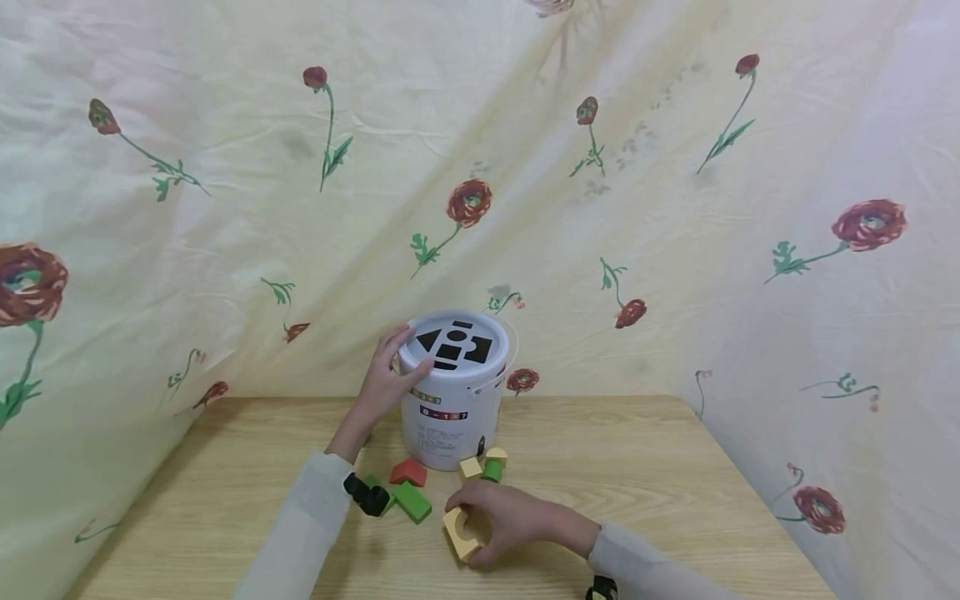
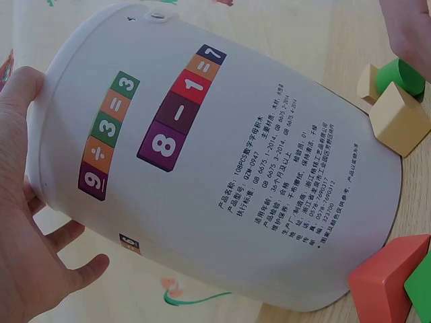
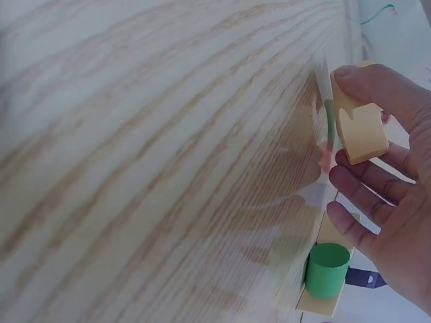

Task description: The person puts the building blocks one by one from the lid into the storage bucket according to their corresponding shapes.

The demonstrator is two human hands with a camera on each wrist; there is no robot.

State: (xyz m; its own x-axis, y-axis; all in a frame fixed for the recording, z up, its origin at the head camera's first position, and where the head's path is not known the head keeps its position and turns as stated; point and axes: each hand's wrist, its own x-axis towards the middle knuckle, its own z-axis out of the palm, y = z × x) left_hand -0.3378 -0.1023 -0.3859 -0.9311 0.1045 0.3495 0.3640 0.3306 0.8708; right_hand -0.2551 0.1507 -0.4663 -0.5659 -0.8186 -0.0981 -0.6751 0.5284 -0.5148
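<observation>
A white bucket point(image 1: 450, 408) with a shape-sorter lid point(image 1: 455, 342) stands at the back of the wooden table point(image 1: 675, 467). My left hand point(image 1: 390, 375) grips its upper left side, thumb on the lid's rim; in the left wrist view the left hand point(image 2: 30, 202) wraps the bucket point(image 2: 222, 168) near its top. In front, my right hand point(image 1: 498, 517) holds a yellow arch block point(image 1: 459, 533) just above the table. The right wrist view shows this arch block point(image 3: 360, 128) pinched between thumb and fingers point(image 3: 377, 182). A green cylinder point(image 3: 327, 269) stands nearby.
Loose blocks lie at the bucket's foot: a red block point(image 1: 408, 472), a green bar point(image 1: 412, 502), a yellow cube point(image 1: 470, 467), a green cylinder point(image 1: 492, 471). A flowered cloth point(image 1: 225, 208) hangs behind and beside the table.
</observation>
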